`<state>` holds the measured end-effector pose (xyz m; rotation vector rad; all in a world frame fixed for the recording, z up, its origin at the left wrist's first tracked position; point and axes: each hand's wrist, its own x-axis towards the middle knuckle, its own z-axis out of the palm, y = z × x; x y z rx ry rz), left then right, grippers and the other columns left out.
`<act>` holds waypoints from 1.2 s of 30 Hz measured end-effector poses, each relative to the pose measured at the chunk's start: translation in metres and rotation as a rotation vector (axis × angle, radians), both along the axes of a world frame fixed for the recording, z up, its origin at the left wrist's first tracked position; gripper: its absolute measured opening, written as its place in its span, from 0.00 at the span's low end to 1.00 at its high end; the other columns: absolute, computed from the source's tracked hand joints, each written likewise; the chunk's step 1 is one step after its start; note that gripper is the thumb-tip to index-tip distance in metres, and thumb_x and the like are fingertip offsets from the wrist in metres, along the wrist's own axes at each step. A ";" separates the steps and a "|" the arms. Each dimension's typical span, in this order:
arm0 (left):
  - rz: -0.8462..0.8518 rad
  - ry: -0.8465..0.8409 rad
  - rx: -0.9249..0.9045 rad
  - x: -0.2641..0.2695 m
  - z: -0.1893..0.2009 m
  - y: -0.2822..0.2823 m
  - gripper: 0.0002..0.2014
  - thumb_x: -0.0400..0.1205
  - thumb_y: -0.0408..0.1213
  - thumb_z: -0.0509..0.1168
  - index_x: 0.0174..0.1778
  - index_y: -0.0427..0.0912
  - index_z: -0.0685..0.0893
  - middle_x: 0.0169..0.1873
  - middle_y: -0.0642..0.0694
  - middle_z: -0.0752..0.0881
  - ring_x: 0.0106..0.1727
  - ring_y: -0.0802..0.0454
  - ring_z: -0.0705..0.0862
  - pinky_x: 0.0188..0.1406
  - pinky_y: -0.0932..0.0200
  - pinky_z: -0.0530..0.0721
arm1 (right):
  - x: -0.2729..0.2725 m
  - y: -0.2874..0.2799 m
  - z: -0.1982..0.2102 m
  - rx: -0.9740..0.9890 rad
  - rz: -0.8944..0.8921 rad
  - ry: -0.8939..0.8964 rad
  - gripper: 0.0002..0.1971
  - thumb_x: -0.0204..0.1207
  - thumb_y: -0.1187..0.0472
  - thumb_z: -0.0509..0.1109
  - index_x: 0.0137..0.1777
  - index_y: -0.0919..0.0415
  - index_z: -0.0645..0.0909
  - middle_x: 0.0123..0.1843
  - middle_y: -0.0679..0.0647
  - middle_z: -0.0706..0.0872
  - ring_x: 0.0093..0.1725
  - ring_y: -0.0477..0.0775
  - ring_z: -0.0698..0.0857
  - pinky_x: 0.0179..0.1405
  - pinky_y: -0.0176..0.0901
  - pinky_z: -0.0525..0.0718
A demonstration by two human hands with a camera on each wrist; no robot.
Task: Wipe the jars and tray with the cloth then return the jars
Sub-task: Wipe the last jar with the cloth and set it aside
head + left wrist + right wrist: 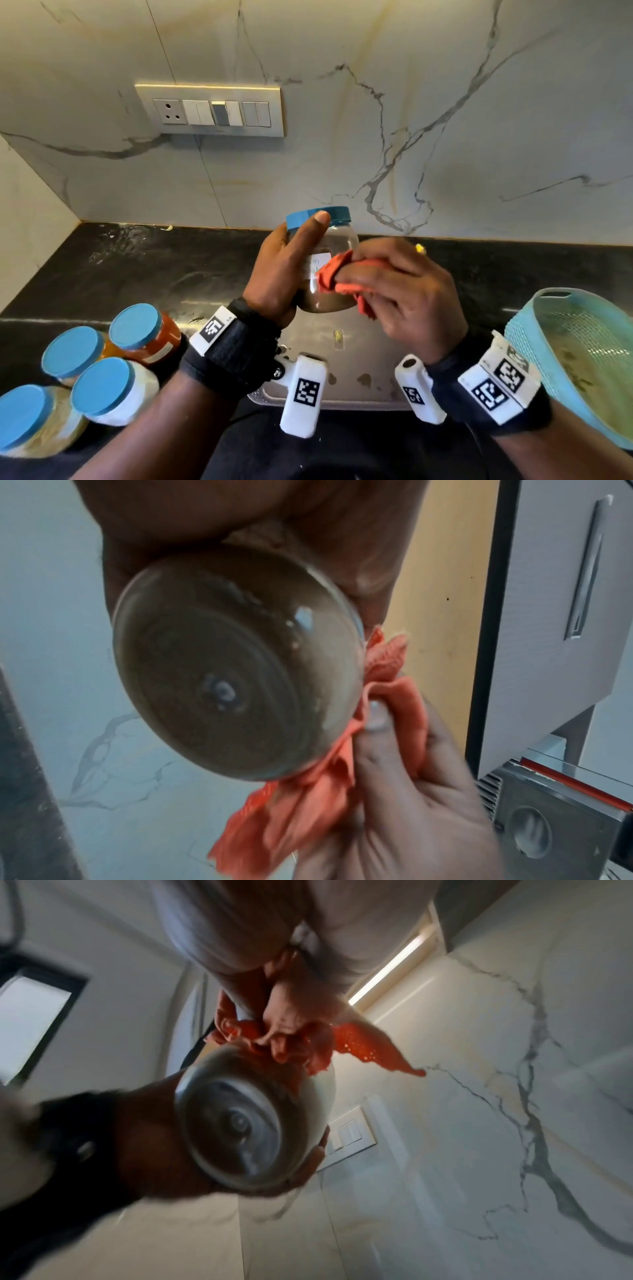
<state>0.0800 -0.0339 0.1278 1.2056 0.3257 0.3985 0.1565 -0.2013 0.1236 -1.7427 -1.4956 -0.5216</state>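
2 hands raised: left hand (pixel 279 274) grips jar (pixel 329 270), right hand (pixel 404 291) presses cloth (pixel 337 277).

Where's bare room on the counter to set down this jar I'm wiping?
The steel tray under your hands lies bare but spotted. Dark counter is free between the wall and the four jars. It is crowded at the near left with those jars, and the blue basket fills the right.

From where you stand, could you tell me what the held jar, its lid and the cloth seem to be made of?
Held jar: clear and glossy with moulded rings on its base, likely plastic, though glass cannot be ruled out.
Lid: opaque blue with a matte, ribbed edge, probably plastic.
Cloth: orange, soft and crumpled, with a fine weave and small holes, probably woven fabric.
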 end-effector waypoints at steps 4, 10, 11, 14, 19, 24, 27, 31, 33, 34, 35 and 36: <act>-0.015 -0.011 0.020 0.001 0.004 -0.004 0.23 0.83 0.49 0.66 0.64 0.34 0.85 0.52 0.32 0.91 0.51 0.38 0.90 0.54 0.40 0.91 | 0.015 0.015 0.015 0.185 -0.117 0.229 0.09 0.77 0.68 0.77 0.55 0.62 0.91 0.56 0.60 0.85 0.55 0.54 0.86 0.57 0.41 0.86; 0.040 -0.023 -0.039 0.001 0.011 0.010 0.29 0.80 0.52 0.69 0.66 0.29 0.85 0.47 0.31 0.88 0.46 0.39 0.87 0.46 0.47 0.87 | -0.012 0.006 0.001 0.094 -0.004 0.228 0.10 0.79 0.68 0.77 0.57 0.57 0.92 0.57 0.52 0.87 0.53 0.45 0.87 0.51 0.42 0.88; 0.050 -0.018 -0.034 0.001 0.010 0.011 0.29 0.80 0.52 0.69 0.67 0.29 0.84 0.47 0.32 0.87 0.46 0.39 0.86 0.44 0.50 0.87 | -0.014 0.003 -0.002 0.053 0.013 0.200 0.10 0.78 0.69 0.77 0.57 0.57 0.92 0.57 0.52 0.87 0.52 0.47 0.87 0.50 0.44 0.88; 0.047 -0.018 -0.023 0.000 0.006 0.008 0.27 0.82 0.50 0.67 0.68 0.30 0.84 0.50 0.32 0.89 0.49 0.37 0.88 0.49 0.45 0.88 | -0.006 0.003 0.002 0.060 -0.016 0.137 0.08 0.76 0.70 0.79 0.52 0.60 0.93 0.54 0.53 0.89 0.54 0.53 0.88 0.52 0.48 0.87; 0.042 -0.030 0.013 0.001 0.004 -0.001 0.26 0.81 0.50 0.70 0.63 0.29 0.85 0.51 0.28 0.89 0.50 0.35 0.88 0.57 0.34 0.85 | 0.020 0.022 0.018 0.211 -0.100 0.349 0.08 0.74 0.71 0.78 0.50 0.61 0.90 0.50 0.53 0.90 0.54 0.51 0.88 0.57 0.47 0.86; 0.094 -0.030 -0.107 0.000 0.009 0.012 0.38 0.74 0.56 0.73 0.69 0.27 0.81 0.52 0.27 0.84 0.52 0.33 0.84 0.55 0.36 0.83 | -0.005 0.012 0.005 0.102 0.041 0.302 0.09 0.73 0.75 0.78 0.49 0.63 0.91 0.52 0.54 0.88 0.54 0.50 0.87 0.53 0.38 0.86; 0.082 -0.027 -0.083 0.000 0.006 0.019 0.33 0.78 0.54 0.70 0.67 0.29 0.83 0.49 0.35 0.87 0.49 0.39 0.87 0.47 0.47 0.87 | -0.012 0.004 -0.009 0.017 0.079 0.204 0.09 0.75 0.74 0.78 0.50 0.61 0.93 0.55 0.54 0.87 0.55 0.52 0.88 0.50 0.44 0.88; 0.049 -0.010 0.001 0.000 0.010 0.014 0.39 0.73 0.58 0.73 0.64 0.23 0.80 0.48 0.23 0.85 0.46 0.37 0.87 0.48 0.43 0.89 | 0.008 0.013 0.006 0.129 0.024 0.251 0.08 0.74 0.74 0.78 0.48 0.61 0.91 0.51 0.56 0.88 0.54 0.51 0.87 0.56 0.42 0.86; 0.032 -0.016 -0.016 -0.001 0.011 0.013 0.41 0.72 0.59 0.73 0.67 0.25 0.80 0.60 0.15 0.80 0.55 0.24 0.86 0.61 0.26 0.85 | 0.019 0.024 0.016 0.190 0.012 0.348 0.10 0.74 0.74 0.77 0.51 0.60 0.88 0.51 0.56 0.89 0.55 0.49 0.87 0.59 0.39 0.84; 0.025 -0.017 -0.044 -0.001 0.011 0.014 0.40 0.72 0.59 0.74 0.68 0.27 0.81 0.64 0.15 0.79 0.60 0.19 0.84 0.64 0.20 0.81 | 0.022 0.029 0.018 0.215 0.020 0.423 0.11 0.75 0.74 0.76 0.52 0.59 0.87 0.51 0.57 0.89 0.54 0.47 0.88 0.58 0.36 0.84; 0.026 -0.019 -0.075 0.000 0.010 0.016 0.41 0.71 0.60 0.75 0.69 0.28 0.82 0.66 0.16 0.78 0.63 0.17 0.82 0.65 0.17 0.78 | 0.022 0.031 0.018 0.231 0.044 0.509 0.11 0.76 0.74 0.76 0.53 0.60 0.87 0.51 0.58 0.89 0.52 0.46 0.89 0.56 0.34 0.84; 0.027 -0.022 -0.106 0.000 0.009 0.019 0.43 0.69 0.61 0.77 0.69 0.29 0.82 0.68 0.16 0.77 0.63 0.18 0.82 0.65 0.15 0.77 | 0.020 0.032 0.016 0.234 0.073 0.577 0.10 0.76 0.74 0.75 0.54 0.61 0.87 0.51 0.58 0.89 0.52 0.46 0.89 0.55 0.34 0.84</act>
